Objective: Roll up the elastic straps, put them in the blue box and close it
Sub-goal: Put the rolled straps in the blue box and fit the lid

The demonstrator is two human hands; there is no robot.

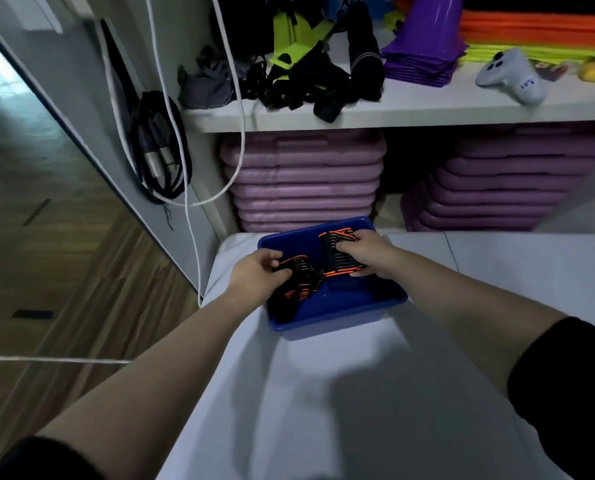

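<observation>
A blue box (337,322) stands open on a white table (341,403), with no lid in sight. Black elastic straps with orange edges lie inside it. My left hand (254,275) grips a loose bunch of strap (299,275) over the box's left side. My right hand (367,252) holds a flatter folded strap (339,254) over the far right part of the box. The two pieces seem to join in the middle between my hands. More strap hangs down into the box's dark left corner.
A white shelf (358,114) behind the table carries black and neon gear, purple cones (424,53) and a white controller (512,76). Stacked pink mats (304,178) sit below it. White cords (188,188) and black cables (161,150) hang at the left wall, above a wooden floor.
</observation>
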